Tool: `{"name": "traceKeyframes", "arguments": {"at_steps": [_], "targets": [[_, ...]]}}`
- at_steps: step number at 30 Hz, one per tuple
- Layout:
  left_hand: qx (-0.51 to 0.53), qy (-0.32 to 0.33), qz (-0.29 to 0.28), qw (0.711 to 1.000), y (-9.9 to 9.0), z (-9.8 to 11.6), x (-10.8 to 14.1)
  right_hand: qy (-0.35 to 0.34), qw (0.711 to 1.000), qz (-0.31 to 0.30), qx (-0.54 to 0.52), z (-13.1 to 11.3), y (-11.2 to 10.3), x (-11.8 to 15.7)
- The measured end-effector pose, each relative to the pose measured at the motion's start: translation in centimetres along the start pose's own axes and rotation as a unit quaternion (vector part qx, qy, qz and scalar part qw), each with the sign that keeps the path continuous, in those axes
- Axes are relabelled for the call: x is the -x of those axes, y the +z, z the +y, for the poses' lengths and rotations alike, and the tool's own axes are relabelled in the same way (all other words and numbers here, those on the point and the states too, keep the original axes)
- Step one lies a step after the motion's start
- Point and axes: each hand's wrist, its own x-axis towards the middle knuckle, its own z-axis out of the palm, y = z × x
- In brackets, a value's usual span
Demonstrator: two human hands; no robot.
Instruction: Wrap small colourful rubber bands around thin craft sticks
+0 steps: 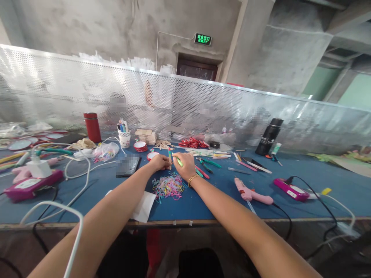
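Observation:
Near the middle of the blue table, my left hand point(160, 163) pinches an upright wooden stick point(170, 154) that shows green and red near its top. My right hand point(186, 165), with a gold bracelet at the wrist, is wrapped round a light green marker point(179, 161) just right of the stick. The marker's tip is too small to make out. Directly below both hands lies a loose pile of colourful rubber bands point(169, 187). More markers point(202, 172) lie beside my right hand, partly behind it.
A pink glue gun point(251, 194) and purple power strip point(290, 189) lie right. A phone point(128, 166), white cable point(87, 173) and red flask point(92, 127) are left. Behind stand a pen cup point(124, 139) and black bottle point(269, 137). White paper point(145, 207) lies at the front edge.

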Motion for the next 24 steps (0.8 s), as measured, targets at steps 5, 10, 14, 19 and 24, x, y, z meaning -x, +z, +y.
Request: {"name": "traceKeyframes", "arguments": {"at_steps": [5, 10, 14, 19, 24], "targets": [[0.001, -0.009, 0.002, 1.000, 0.1, 0.4, 0.3, 0.009, 1.000, 0.002, -0.009, 0.1, -0.1, 0.1], [0.004, 0.013, -0.017, 1.000, 0.0, -0.2, -0.1, 0.017, 1.000, 0.009, -0.021, 0.3, -0.1, 0.3], [0.001, 0.025, -0.024, 0.999, -0.2, -0.9, -0.6, 0.024, 1.000, 0.013, -0.013, 0.0, -0.3, 0.4], [-0.003, 0.028, -0.018, 0.999, -0.4, -1.1, -0.7, 0.006, 1.000, 0.001, 0.003, -0.6, -0.7, 0.4], [-0.016, 0.028, 0.003, 0.999, -0.3, -0.9, -0.3, -0.001, 1.000, -0.003, 0.016, -0.7, -1.0, 0.3]]}}
